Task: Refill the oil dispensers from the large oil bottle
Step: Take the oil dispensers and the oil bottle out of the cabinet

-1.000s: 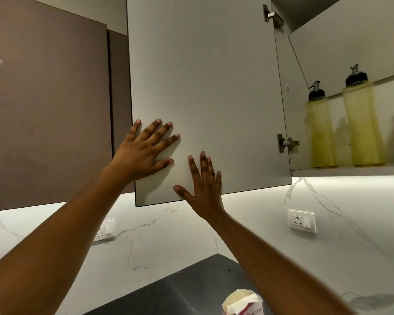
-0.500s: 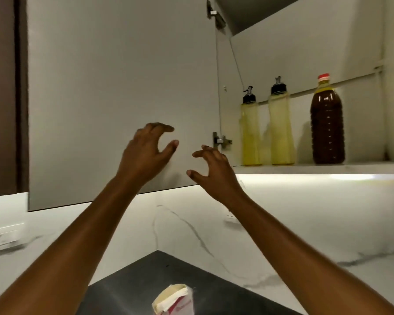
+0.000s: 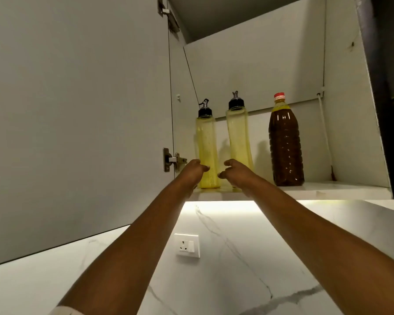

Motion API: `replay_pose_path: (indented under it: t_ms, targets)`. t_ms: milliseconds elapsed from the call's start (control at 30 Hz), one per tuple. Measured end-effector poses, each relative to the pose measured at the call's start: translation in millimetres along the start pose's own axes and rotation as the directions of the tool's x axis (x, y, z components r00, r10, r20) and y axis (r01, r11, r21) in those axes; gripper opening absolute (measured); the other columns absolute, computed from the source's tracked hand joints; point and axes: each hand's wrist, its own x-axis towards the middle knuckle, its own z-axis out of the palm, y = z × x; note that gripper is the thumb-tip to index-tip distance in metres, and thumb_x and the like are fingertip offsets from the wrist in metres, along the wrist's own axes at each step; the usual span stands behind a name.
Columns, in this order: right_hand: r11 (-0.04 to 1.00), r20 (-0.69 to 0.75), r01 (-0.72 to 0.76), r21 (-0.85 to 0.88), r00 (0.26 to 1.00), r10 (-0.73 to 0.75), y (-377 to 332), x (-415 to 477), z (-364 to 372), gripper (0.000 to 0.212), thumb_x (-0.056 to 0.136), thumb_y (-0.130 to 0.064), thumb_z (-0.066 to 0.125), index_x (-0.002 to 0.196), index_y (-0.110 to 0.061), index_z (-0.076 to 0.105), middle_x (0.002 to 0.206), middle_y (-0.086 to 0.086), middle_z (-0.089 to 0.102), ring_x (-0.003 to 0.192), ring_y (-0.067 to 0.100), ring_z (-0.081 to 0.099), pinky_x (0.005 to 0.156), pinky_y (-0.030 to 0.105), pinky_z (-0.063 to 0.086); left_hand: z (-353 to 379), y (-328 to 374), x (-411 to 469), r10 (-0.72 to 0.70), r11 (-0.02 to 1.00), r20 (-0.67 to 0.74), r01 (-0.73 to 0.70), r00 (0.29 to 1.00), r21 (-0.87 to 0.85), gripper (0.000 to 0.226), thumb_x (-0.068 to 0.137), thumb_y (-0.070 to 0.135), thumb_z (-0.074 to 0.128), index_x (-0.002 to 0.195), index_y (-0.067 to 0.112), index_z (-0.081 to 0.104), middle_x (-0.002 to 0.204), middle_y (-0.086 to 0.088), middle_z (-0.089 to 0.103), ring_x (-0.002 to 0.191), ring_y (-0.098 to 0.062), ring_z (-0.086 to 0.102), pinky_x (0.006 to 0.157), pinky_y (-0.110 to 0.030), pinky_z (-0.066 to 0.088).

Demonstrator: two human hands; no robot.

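Two tall clear oil dispensers with black pour spouts stand side by side on the open cabinet's shelf (image 3: 328, 192): the left dispenser (image 3: 205, 142) and the right dispenser (image 3: 238, 137), both tinted pale yellow. To their right stands the large oil bottle (image 3: 285, 146), dark brown with a red cap. My left hand (image 3: 192, 171) is at the base of the left dispenser, fingers curled and touching its side. My right hand (image 3: 236, 173) is in front of the right dispenser's base, fingers curled with nothing in them.
The cabinet door (image 3: 77, 110) hangs open to the left, its hinge (image 3: 172, 160) just beside my left hand. Below the shelf is a lit white marble wall with a socket (image 3: 187, 245). A dark cabinet side (image 3: 382, 110) bounds the right.
Both hands left the cabinet door and reached right and forward to the two dispensers' bases. The view swung right, showing the whole shelf and the large bottle.
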Motion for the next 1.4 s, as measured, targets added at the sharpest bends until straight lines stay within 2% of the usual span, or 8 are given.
replay_pose_path:
  t_ms: [133, 267, 467, 700, 933, 1167, 1333, 1400]
  targets:
    - [0.998, 0.0, -0.062, -0.028, 0.998, 0.062, 4.1, 38.9, 18.2, 0.067, 0.09, -0.008, 0.059, 0.147, -0.008, 0.024, 0.114, 0.015, 0.055, 0.089, 0.021, 0.057, 0.068, 0.026, 0.043, 8.7, -15.9, 49.1, -0.027, 0.998, -0.048, 0.024, 0.998, -0.056, 0.055, 0.1, 0.013, 0.046, 0.151, 0.013, 0.025, 0.157, -0.011, 0.026, 0.141, -0.029, 0.029, 0.111, -0.039, 0.029]
    - [0.986, -0.004, -0.14, -0.089, 0.99, 0.14, 3.2, 66.3, 29.5, 0.074, 0.092, -0.011, 0.058, 0.15, -0.009, 0.012, 0.148, 0.019, 0.031, 0.129, 0.031, 0.04, 0.089, 0.032, 0.04, 12.1, -22.2, 83.7, -0.089, 0.994, -0.028, 0.087, 0.996, -0.073, 0.053, 0.103, 0.032, 0.039, 0.151, 0.014, 0.026, 0.154, -0.013, 0.029, 0.139, -0.032, 0.032, 0.11, -0.042, 0.031]
    - [0.962, -0.012, -0.263, -0.073, 0.965, 0.263, 8.1, 96.8, 40.0, 0.078, 0.092, -0.012, 0.059, 0.15, -0.007, 0.006, 0.15, 0.022, 0.026, 0.135, 0.036, 0.033, 0.104, 0.041, 0.035, 11.6, -34.2, 99.6, -0.115, 0.985, 0.07, 0.122, 0.991, -0.118, 0.059, 0.101, 0.049, 0.035, 0.152, 0.022, 0.022, 0.156, -0.009, 0.027, 0.139, -0.034, 0.031, 0.113, -0.049, 0.029]
    - [0.969, -0.015, -0.234, -0.075, 0.972, 0.234, 8.0, 91.1, 43.0, 0.075, 0.091, -0.017, 0.06, 0.149, -0.013, 0.013, 0.146, 0.019, 0.034, 0.13, 0.034, 0.039, 0.103, 0.046, 0.039, 4.2, -35.1, 90.6, -0.072, 0.993, 0.064, 0.078, 0.995, -0.093, 0.05, 0.101, 0.036, 0.044, 0.148, 0.021, 0.031, 0.146, -0.012, 0.04, 0.127, -0.033, 0.044, 0.103, -0.045, 0.042]
    - [0.988, 0.103, -0.151, 0.028, 0.984, 0.148, -7.8, 37.0, 21.3, 0.072, 0.086, -0.022, 0.069, 0.143, -0.005, 0.029, 0.14, 0.013, 0.045, 0.125, 0.028, 0.046, 0.095, 0.041, 0.042, -16.8, -13.4, 28.1, -0.052, 0.994, 0.068, 0.058, 0.996, -0.089, 0.049, 0.1, 0.036, 0.048, 0.145, 0.022, 0.034, 0.141, -0.011, 0.045, 0.106, -0.028, 0.051, 0.079, -0.046, 0.048]
    - [0.988, 0.18, -0.048, 0.148, 0.983, 0.021, -31.5, -53.3, -17.0, 0.07, 0.071, -0.023, 0.081, 0.13, -0.011, 0.044, 0.122, 0.009, 0.058, 0.111, 0.028, 0.057, 0.087, 0.039, 0.052, -27.4, 16.0, -69.4, 0.08, 0.996, 0.043, -0.078, 0.996, -0.044, 0.051, 0.098, 0.039, 0.048, 0.146, 0.032, 0.032, 0.144, -0.008, 0.045, 0.11, -0.029, 0.053, 0.067, -0.036, 0.05]
    - [0.978, 0.187, 0.025, 0.207, 0.98, -0.065, -18.9, -132.3, -26.7, 0.065, 0.068, -0.017, 0.083, 0.122, -0.019, 0.046, 0.115, 0.005, 0.059, 0.105, 0.021, 0.059, 0.084, 0.036, 0.054, -26.3, 7.4, -148.8, 0.158, 0.985, 0.058, -0.154, 0.986, -0.076, 0.052, 0.097, 0.033, 0.053, 0.145, 0.037, 0.033, 0.117, 0.003, 0.058, 0.118, -0.03, 0.056, 0.085, -0.045, 0.054]
    - [0.975, 0.177, 0.028, 0.22, 0.982, -0.068, -0.2, -162.1, -18.6, 0.065, 0.066, -0.015, 0.084, 0.12, -0.019, 0.048, 0.113, 0.005, 0.058, 0.102, 0.021, 0.061, 0.082, 0.036, 0.056, -24.2, -10.4, -179.8, 0.148, 0.988, 0.094, -0.142, 0.984, -0.066, 0.052, 0.095, 0.034, 0.055, 0.142, 0.041, 0.035, 0.119, 0.0, 0.059, 0.113, -0.025, 0.059, 0.076, -0.04, 0.057]
